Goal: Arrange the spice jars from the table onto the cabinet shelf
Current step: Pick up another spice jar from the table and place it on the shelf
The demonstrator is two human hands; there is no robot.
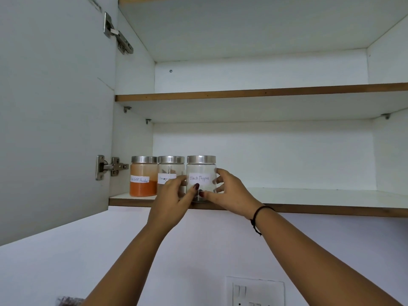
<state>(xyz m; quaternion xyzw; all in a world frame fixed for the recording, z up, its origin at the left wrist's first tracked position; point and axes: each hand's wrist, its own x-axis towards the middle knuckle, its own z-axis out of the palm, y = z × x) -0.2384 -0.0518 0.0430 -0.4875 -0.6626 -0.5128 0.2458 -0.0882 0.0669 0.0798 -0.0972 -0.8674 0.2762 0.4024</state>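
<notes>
Three glass spice jars with steel lids stand in a row at the left end of the lower cabinet shelf (320,198). The leftmost jar (143,176) holds orange chilli powder. The middle jar (171,165) has a partly hidden label. The third jar (201,171), labelled "Black Pepper", stands at the shelf's front edge. My left hand (173,196) grips its left side, thumb across the front. My right hand (229,192) grips its right side, fingers curled round the glass.
The open cabinet door (55,129) hangs at the left on two metal hinges. An upper shelf (265,92) spans the cabinet above. The lower shelf runs bare to the right of the jars. A wall switch plate (256,291) sits below.
</notes>
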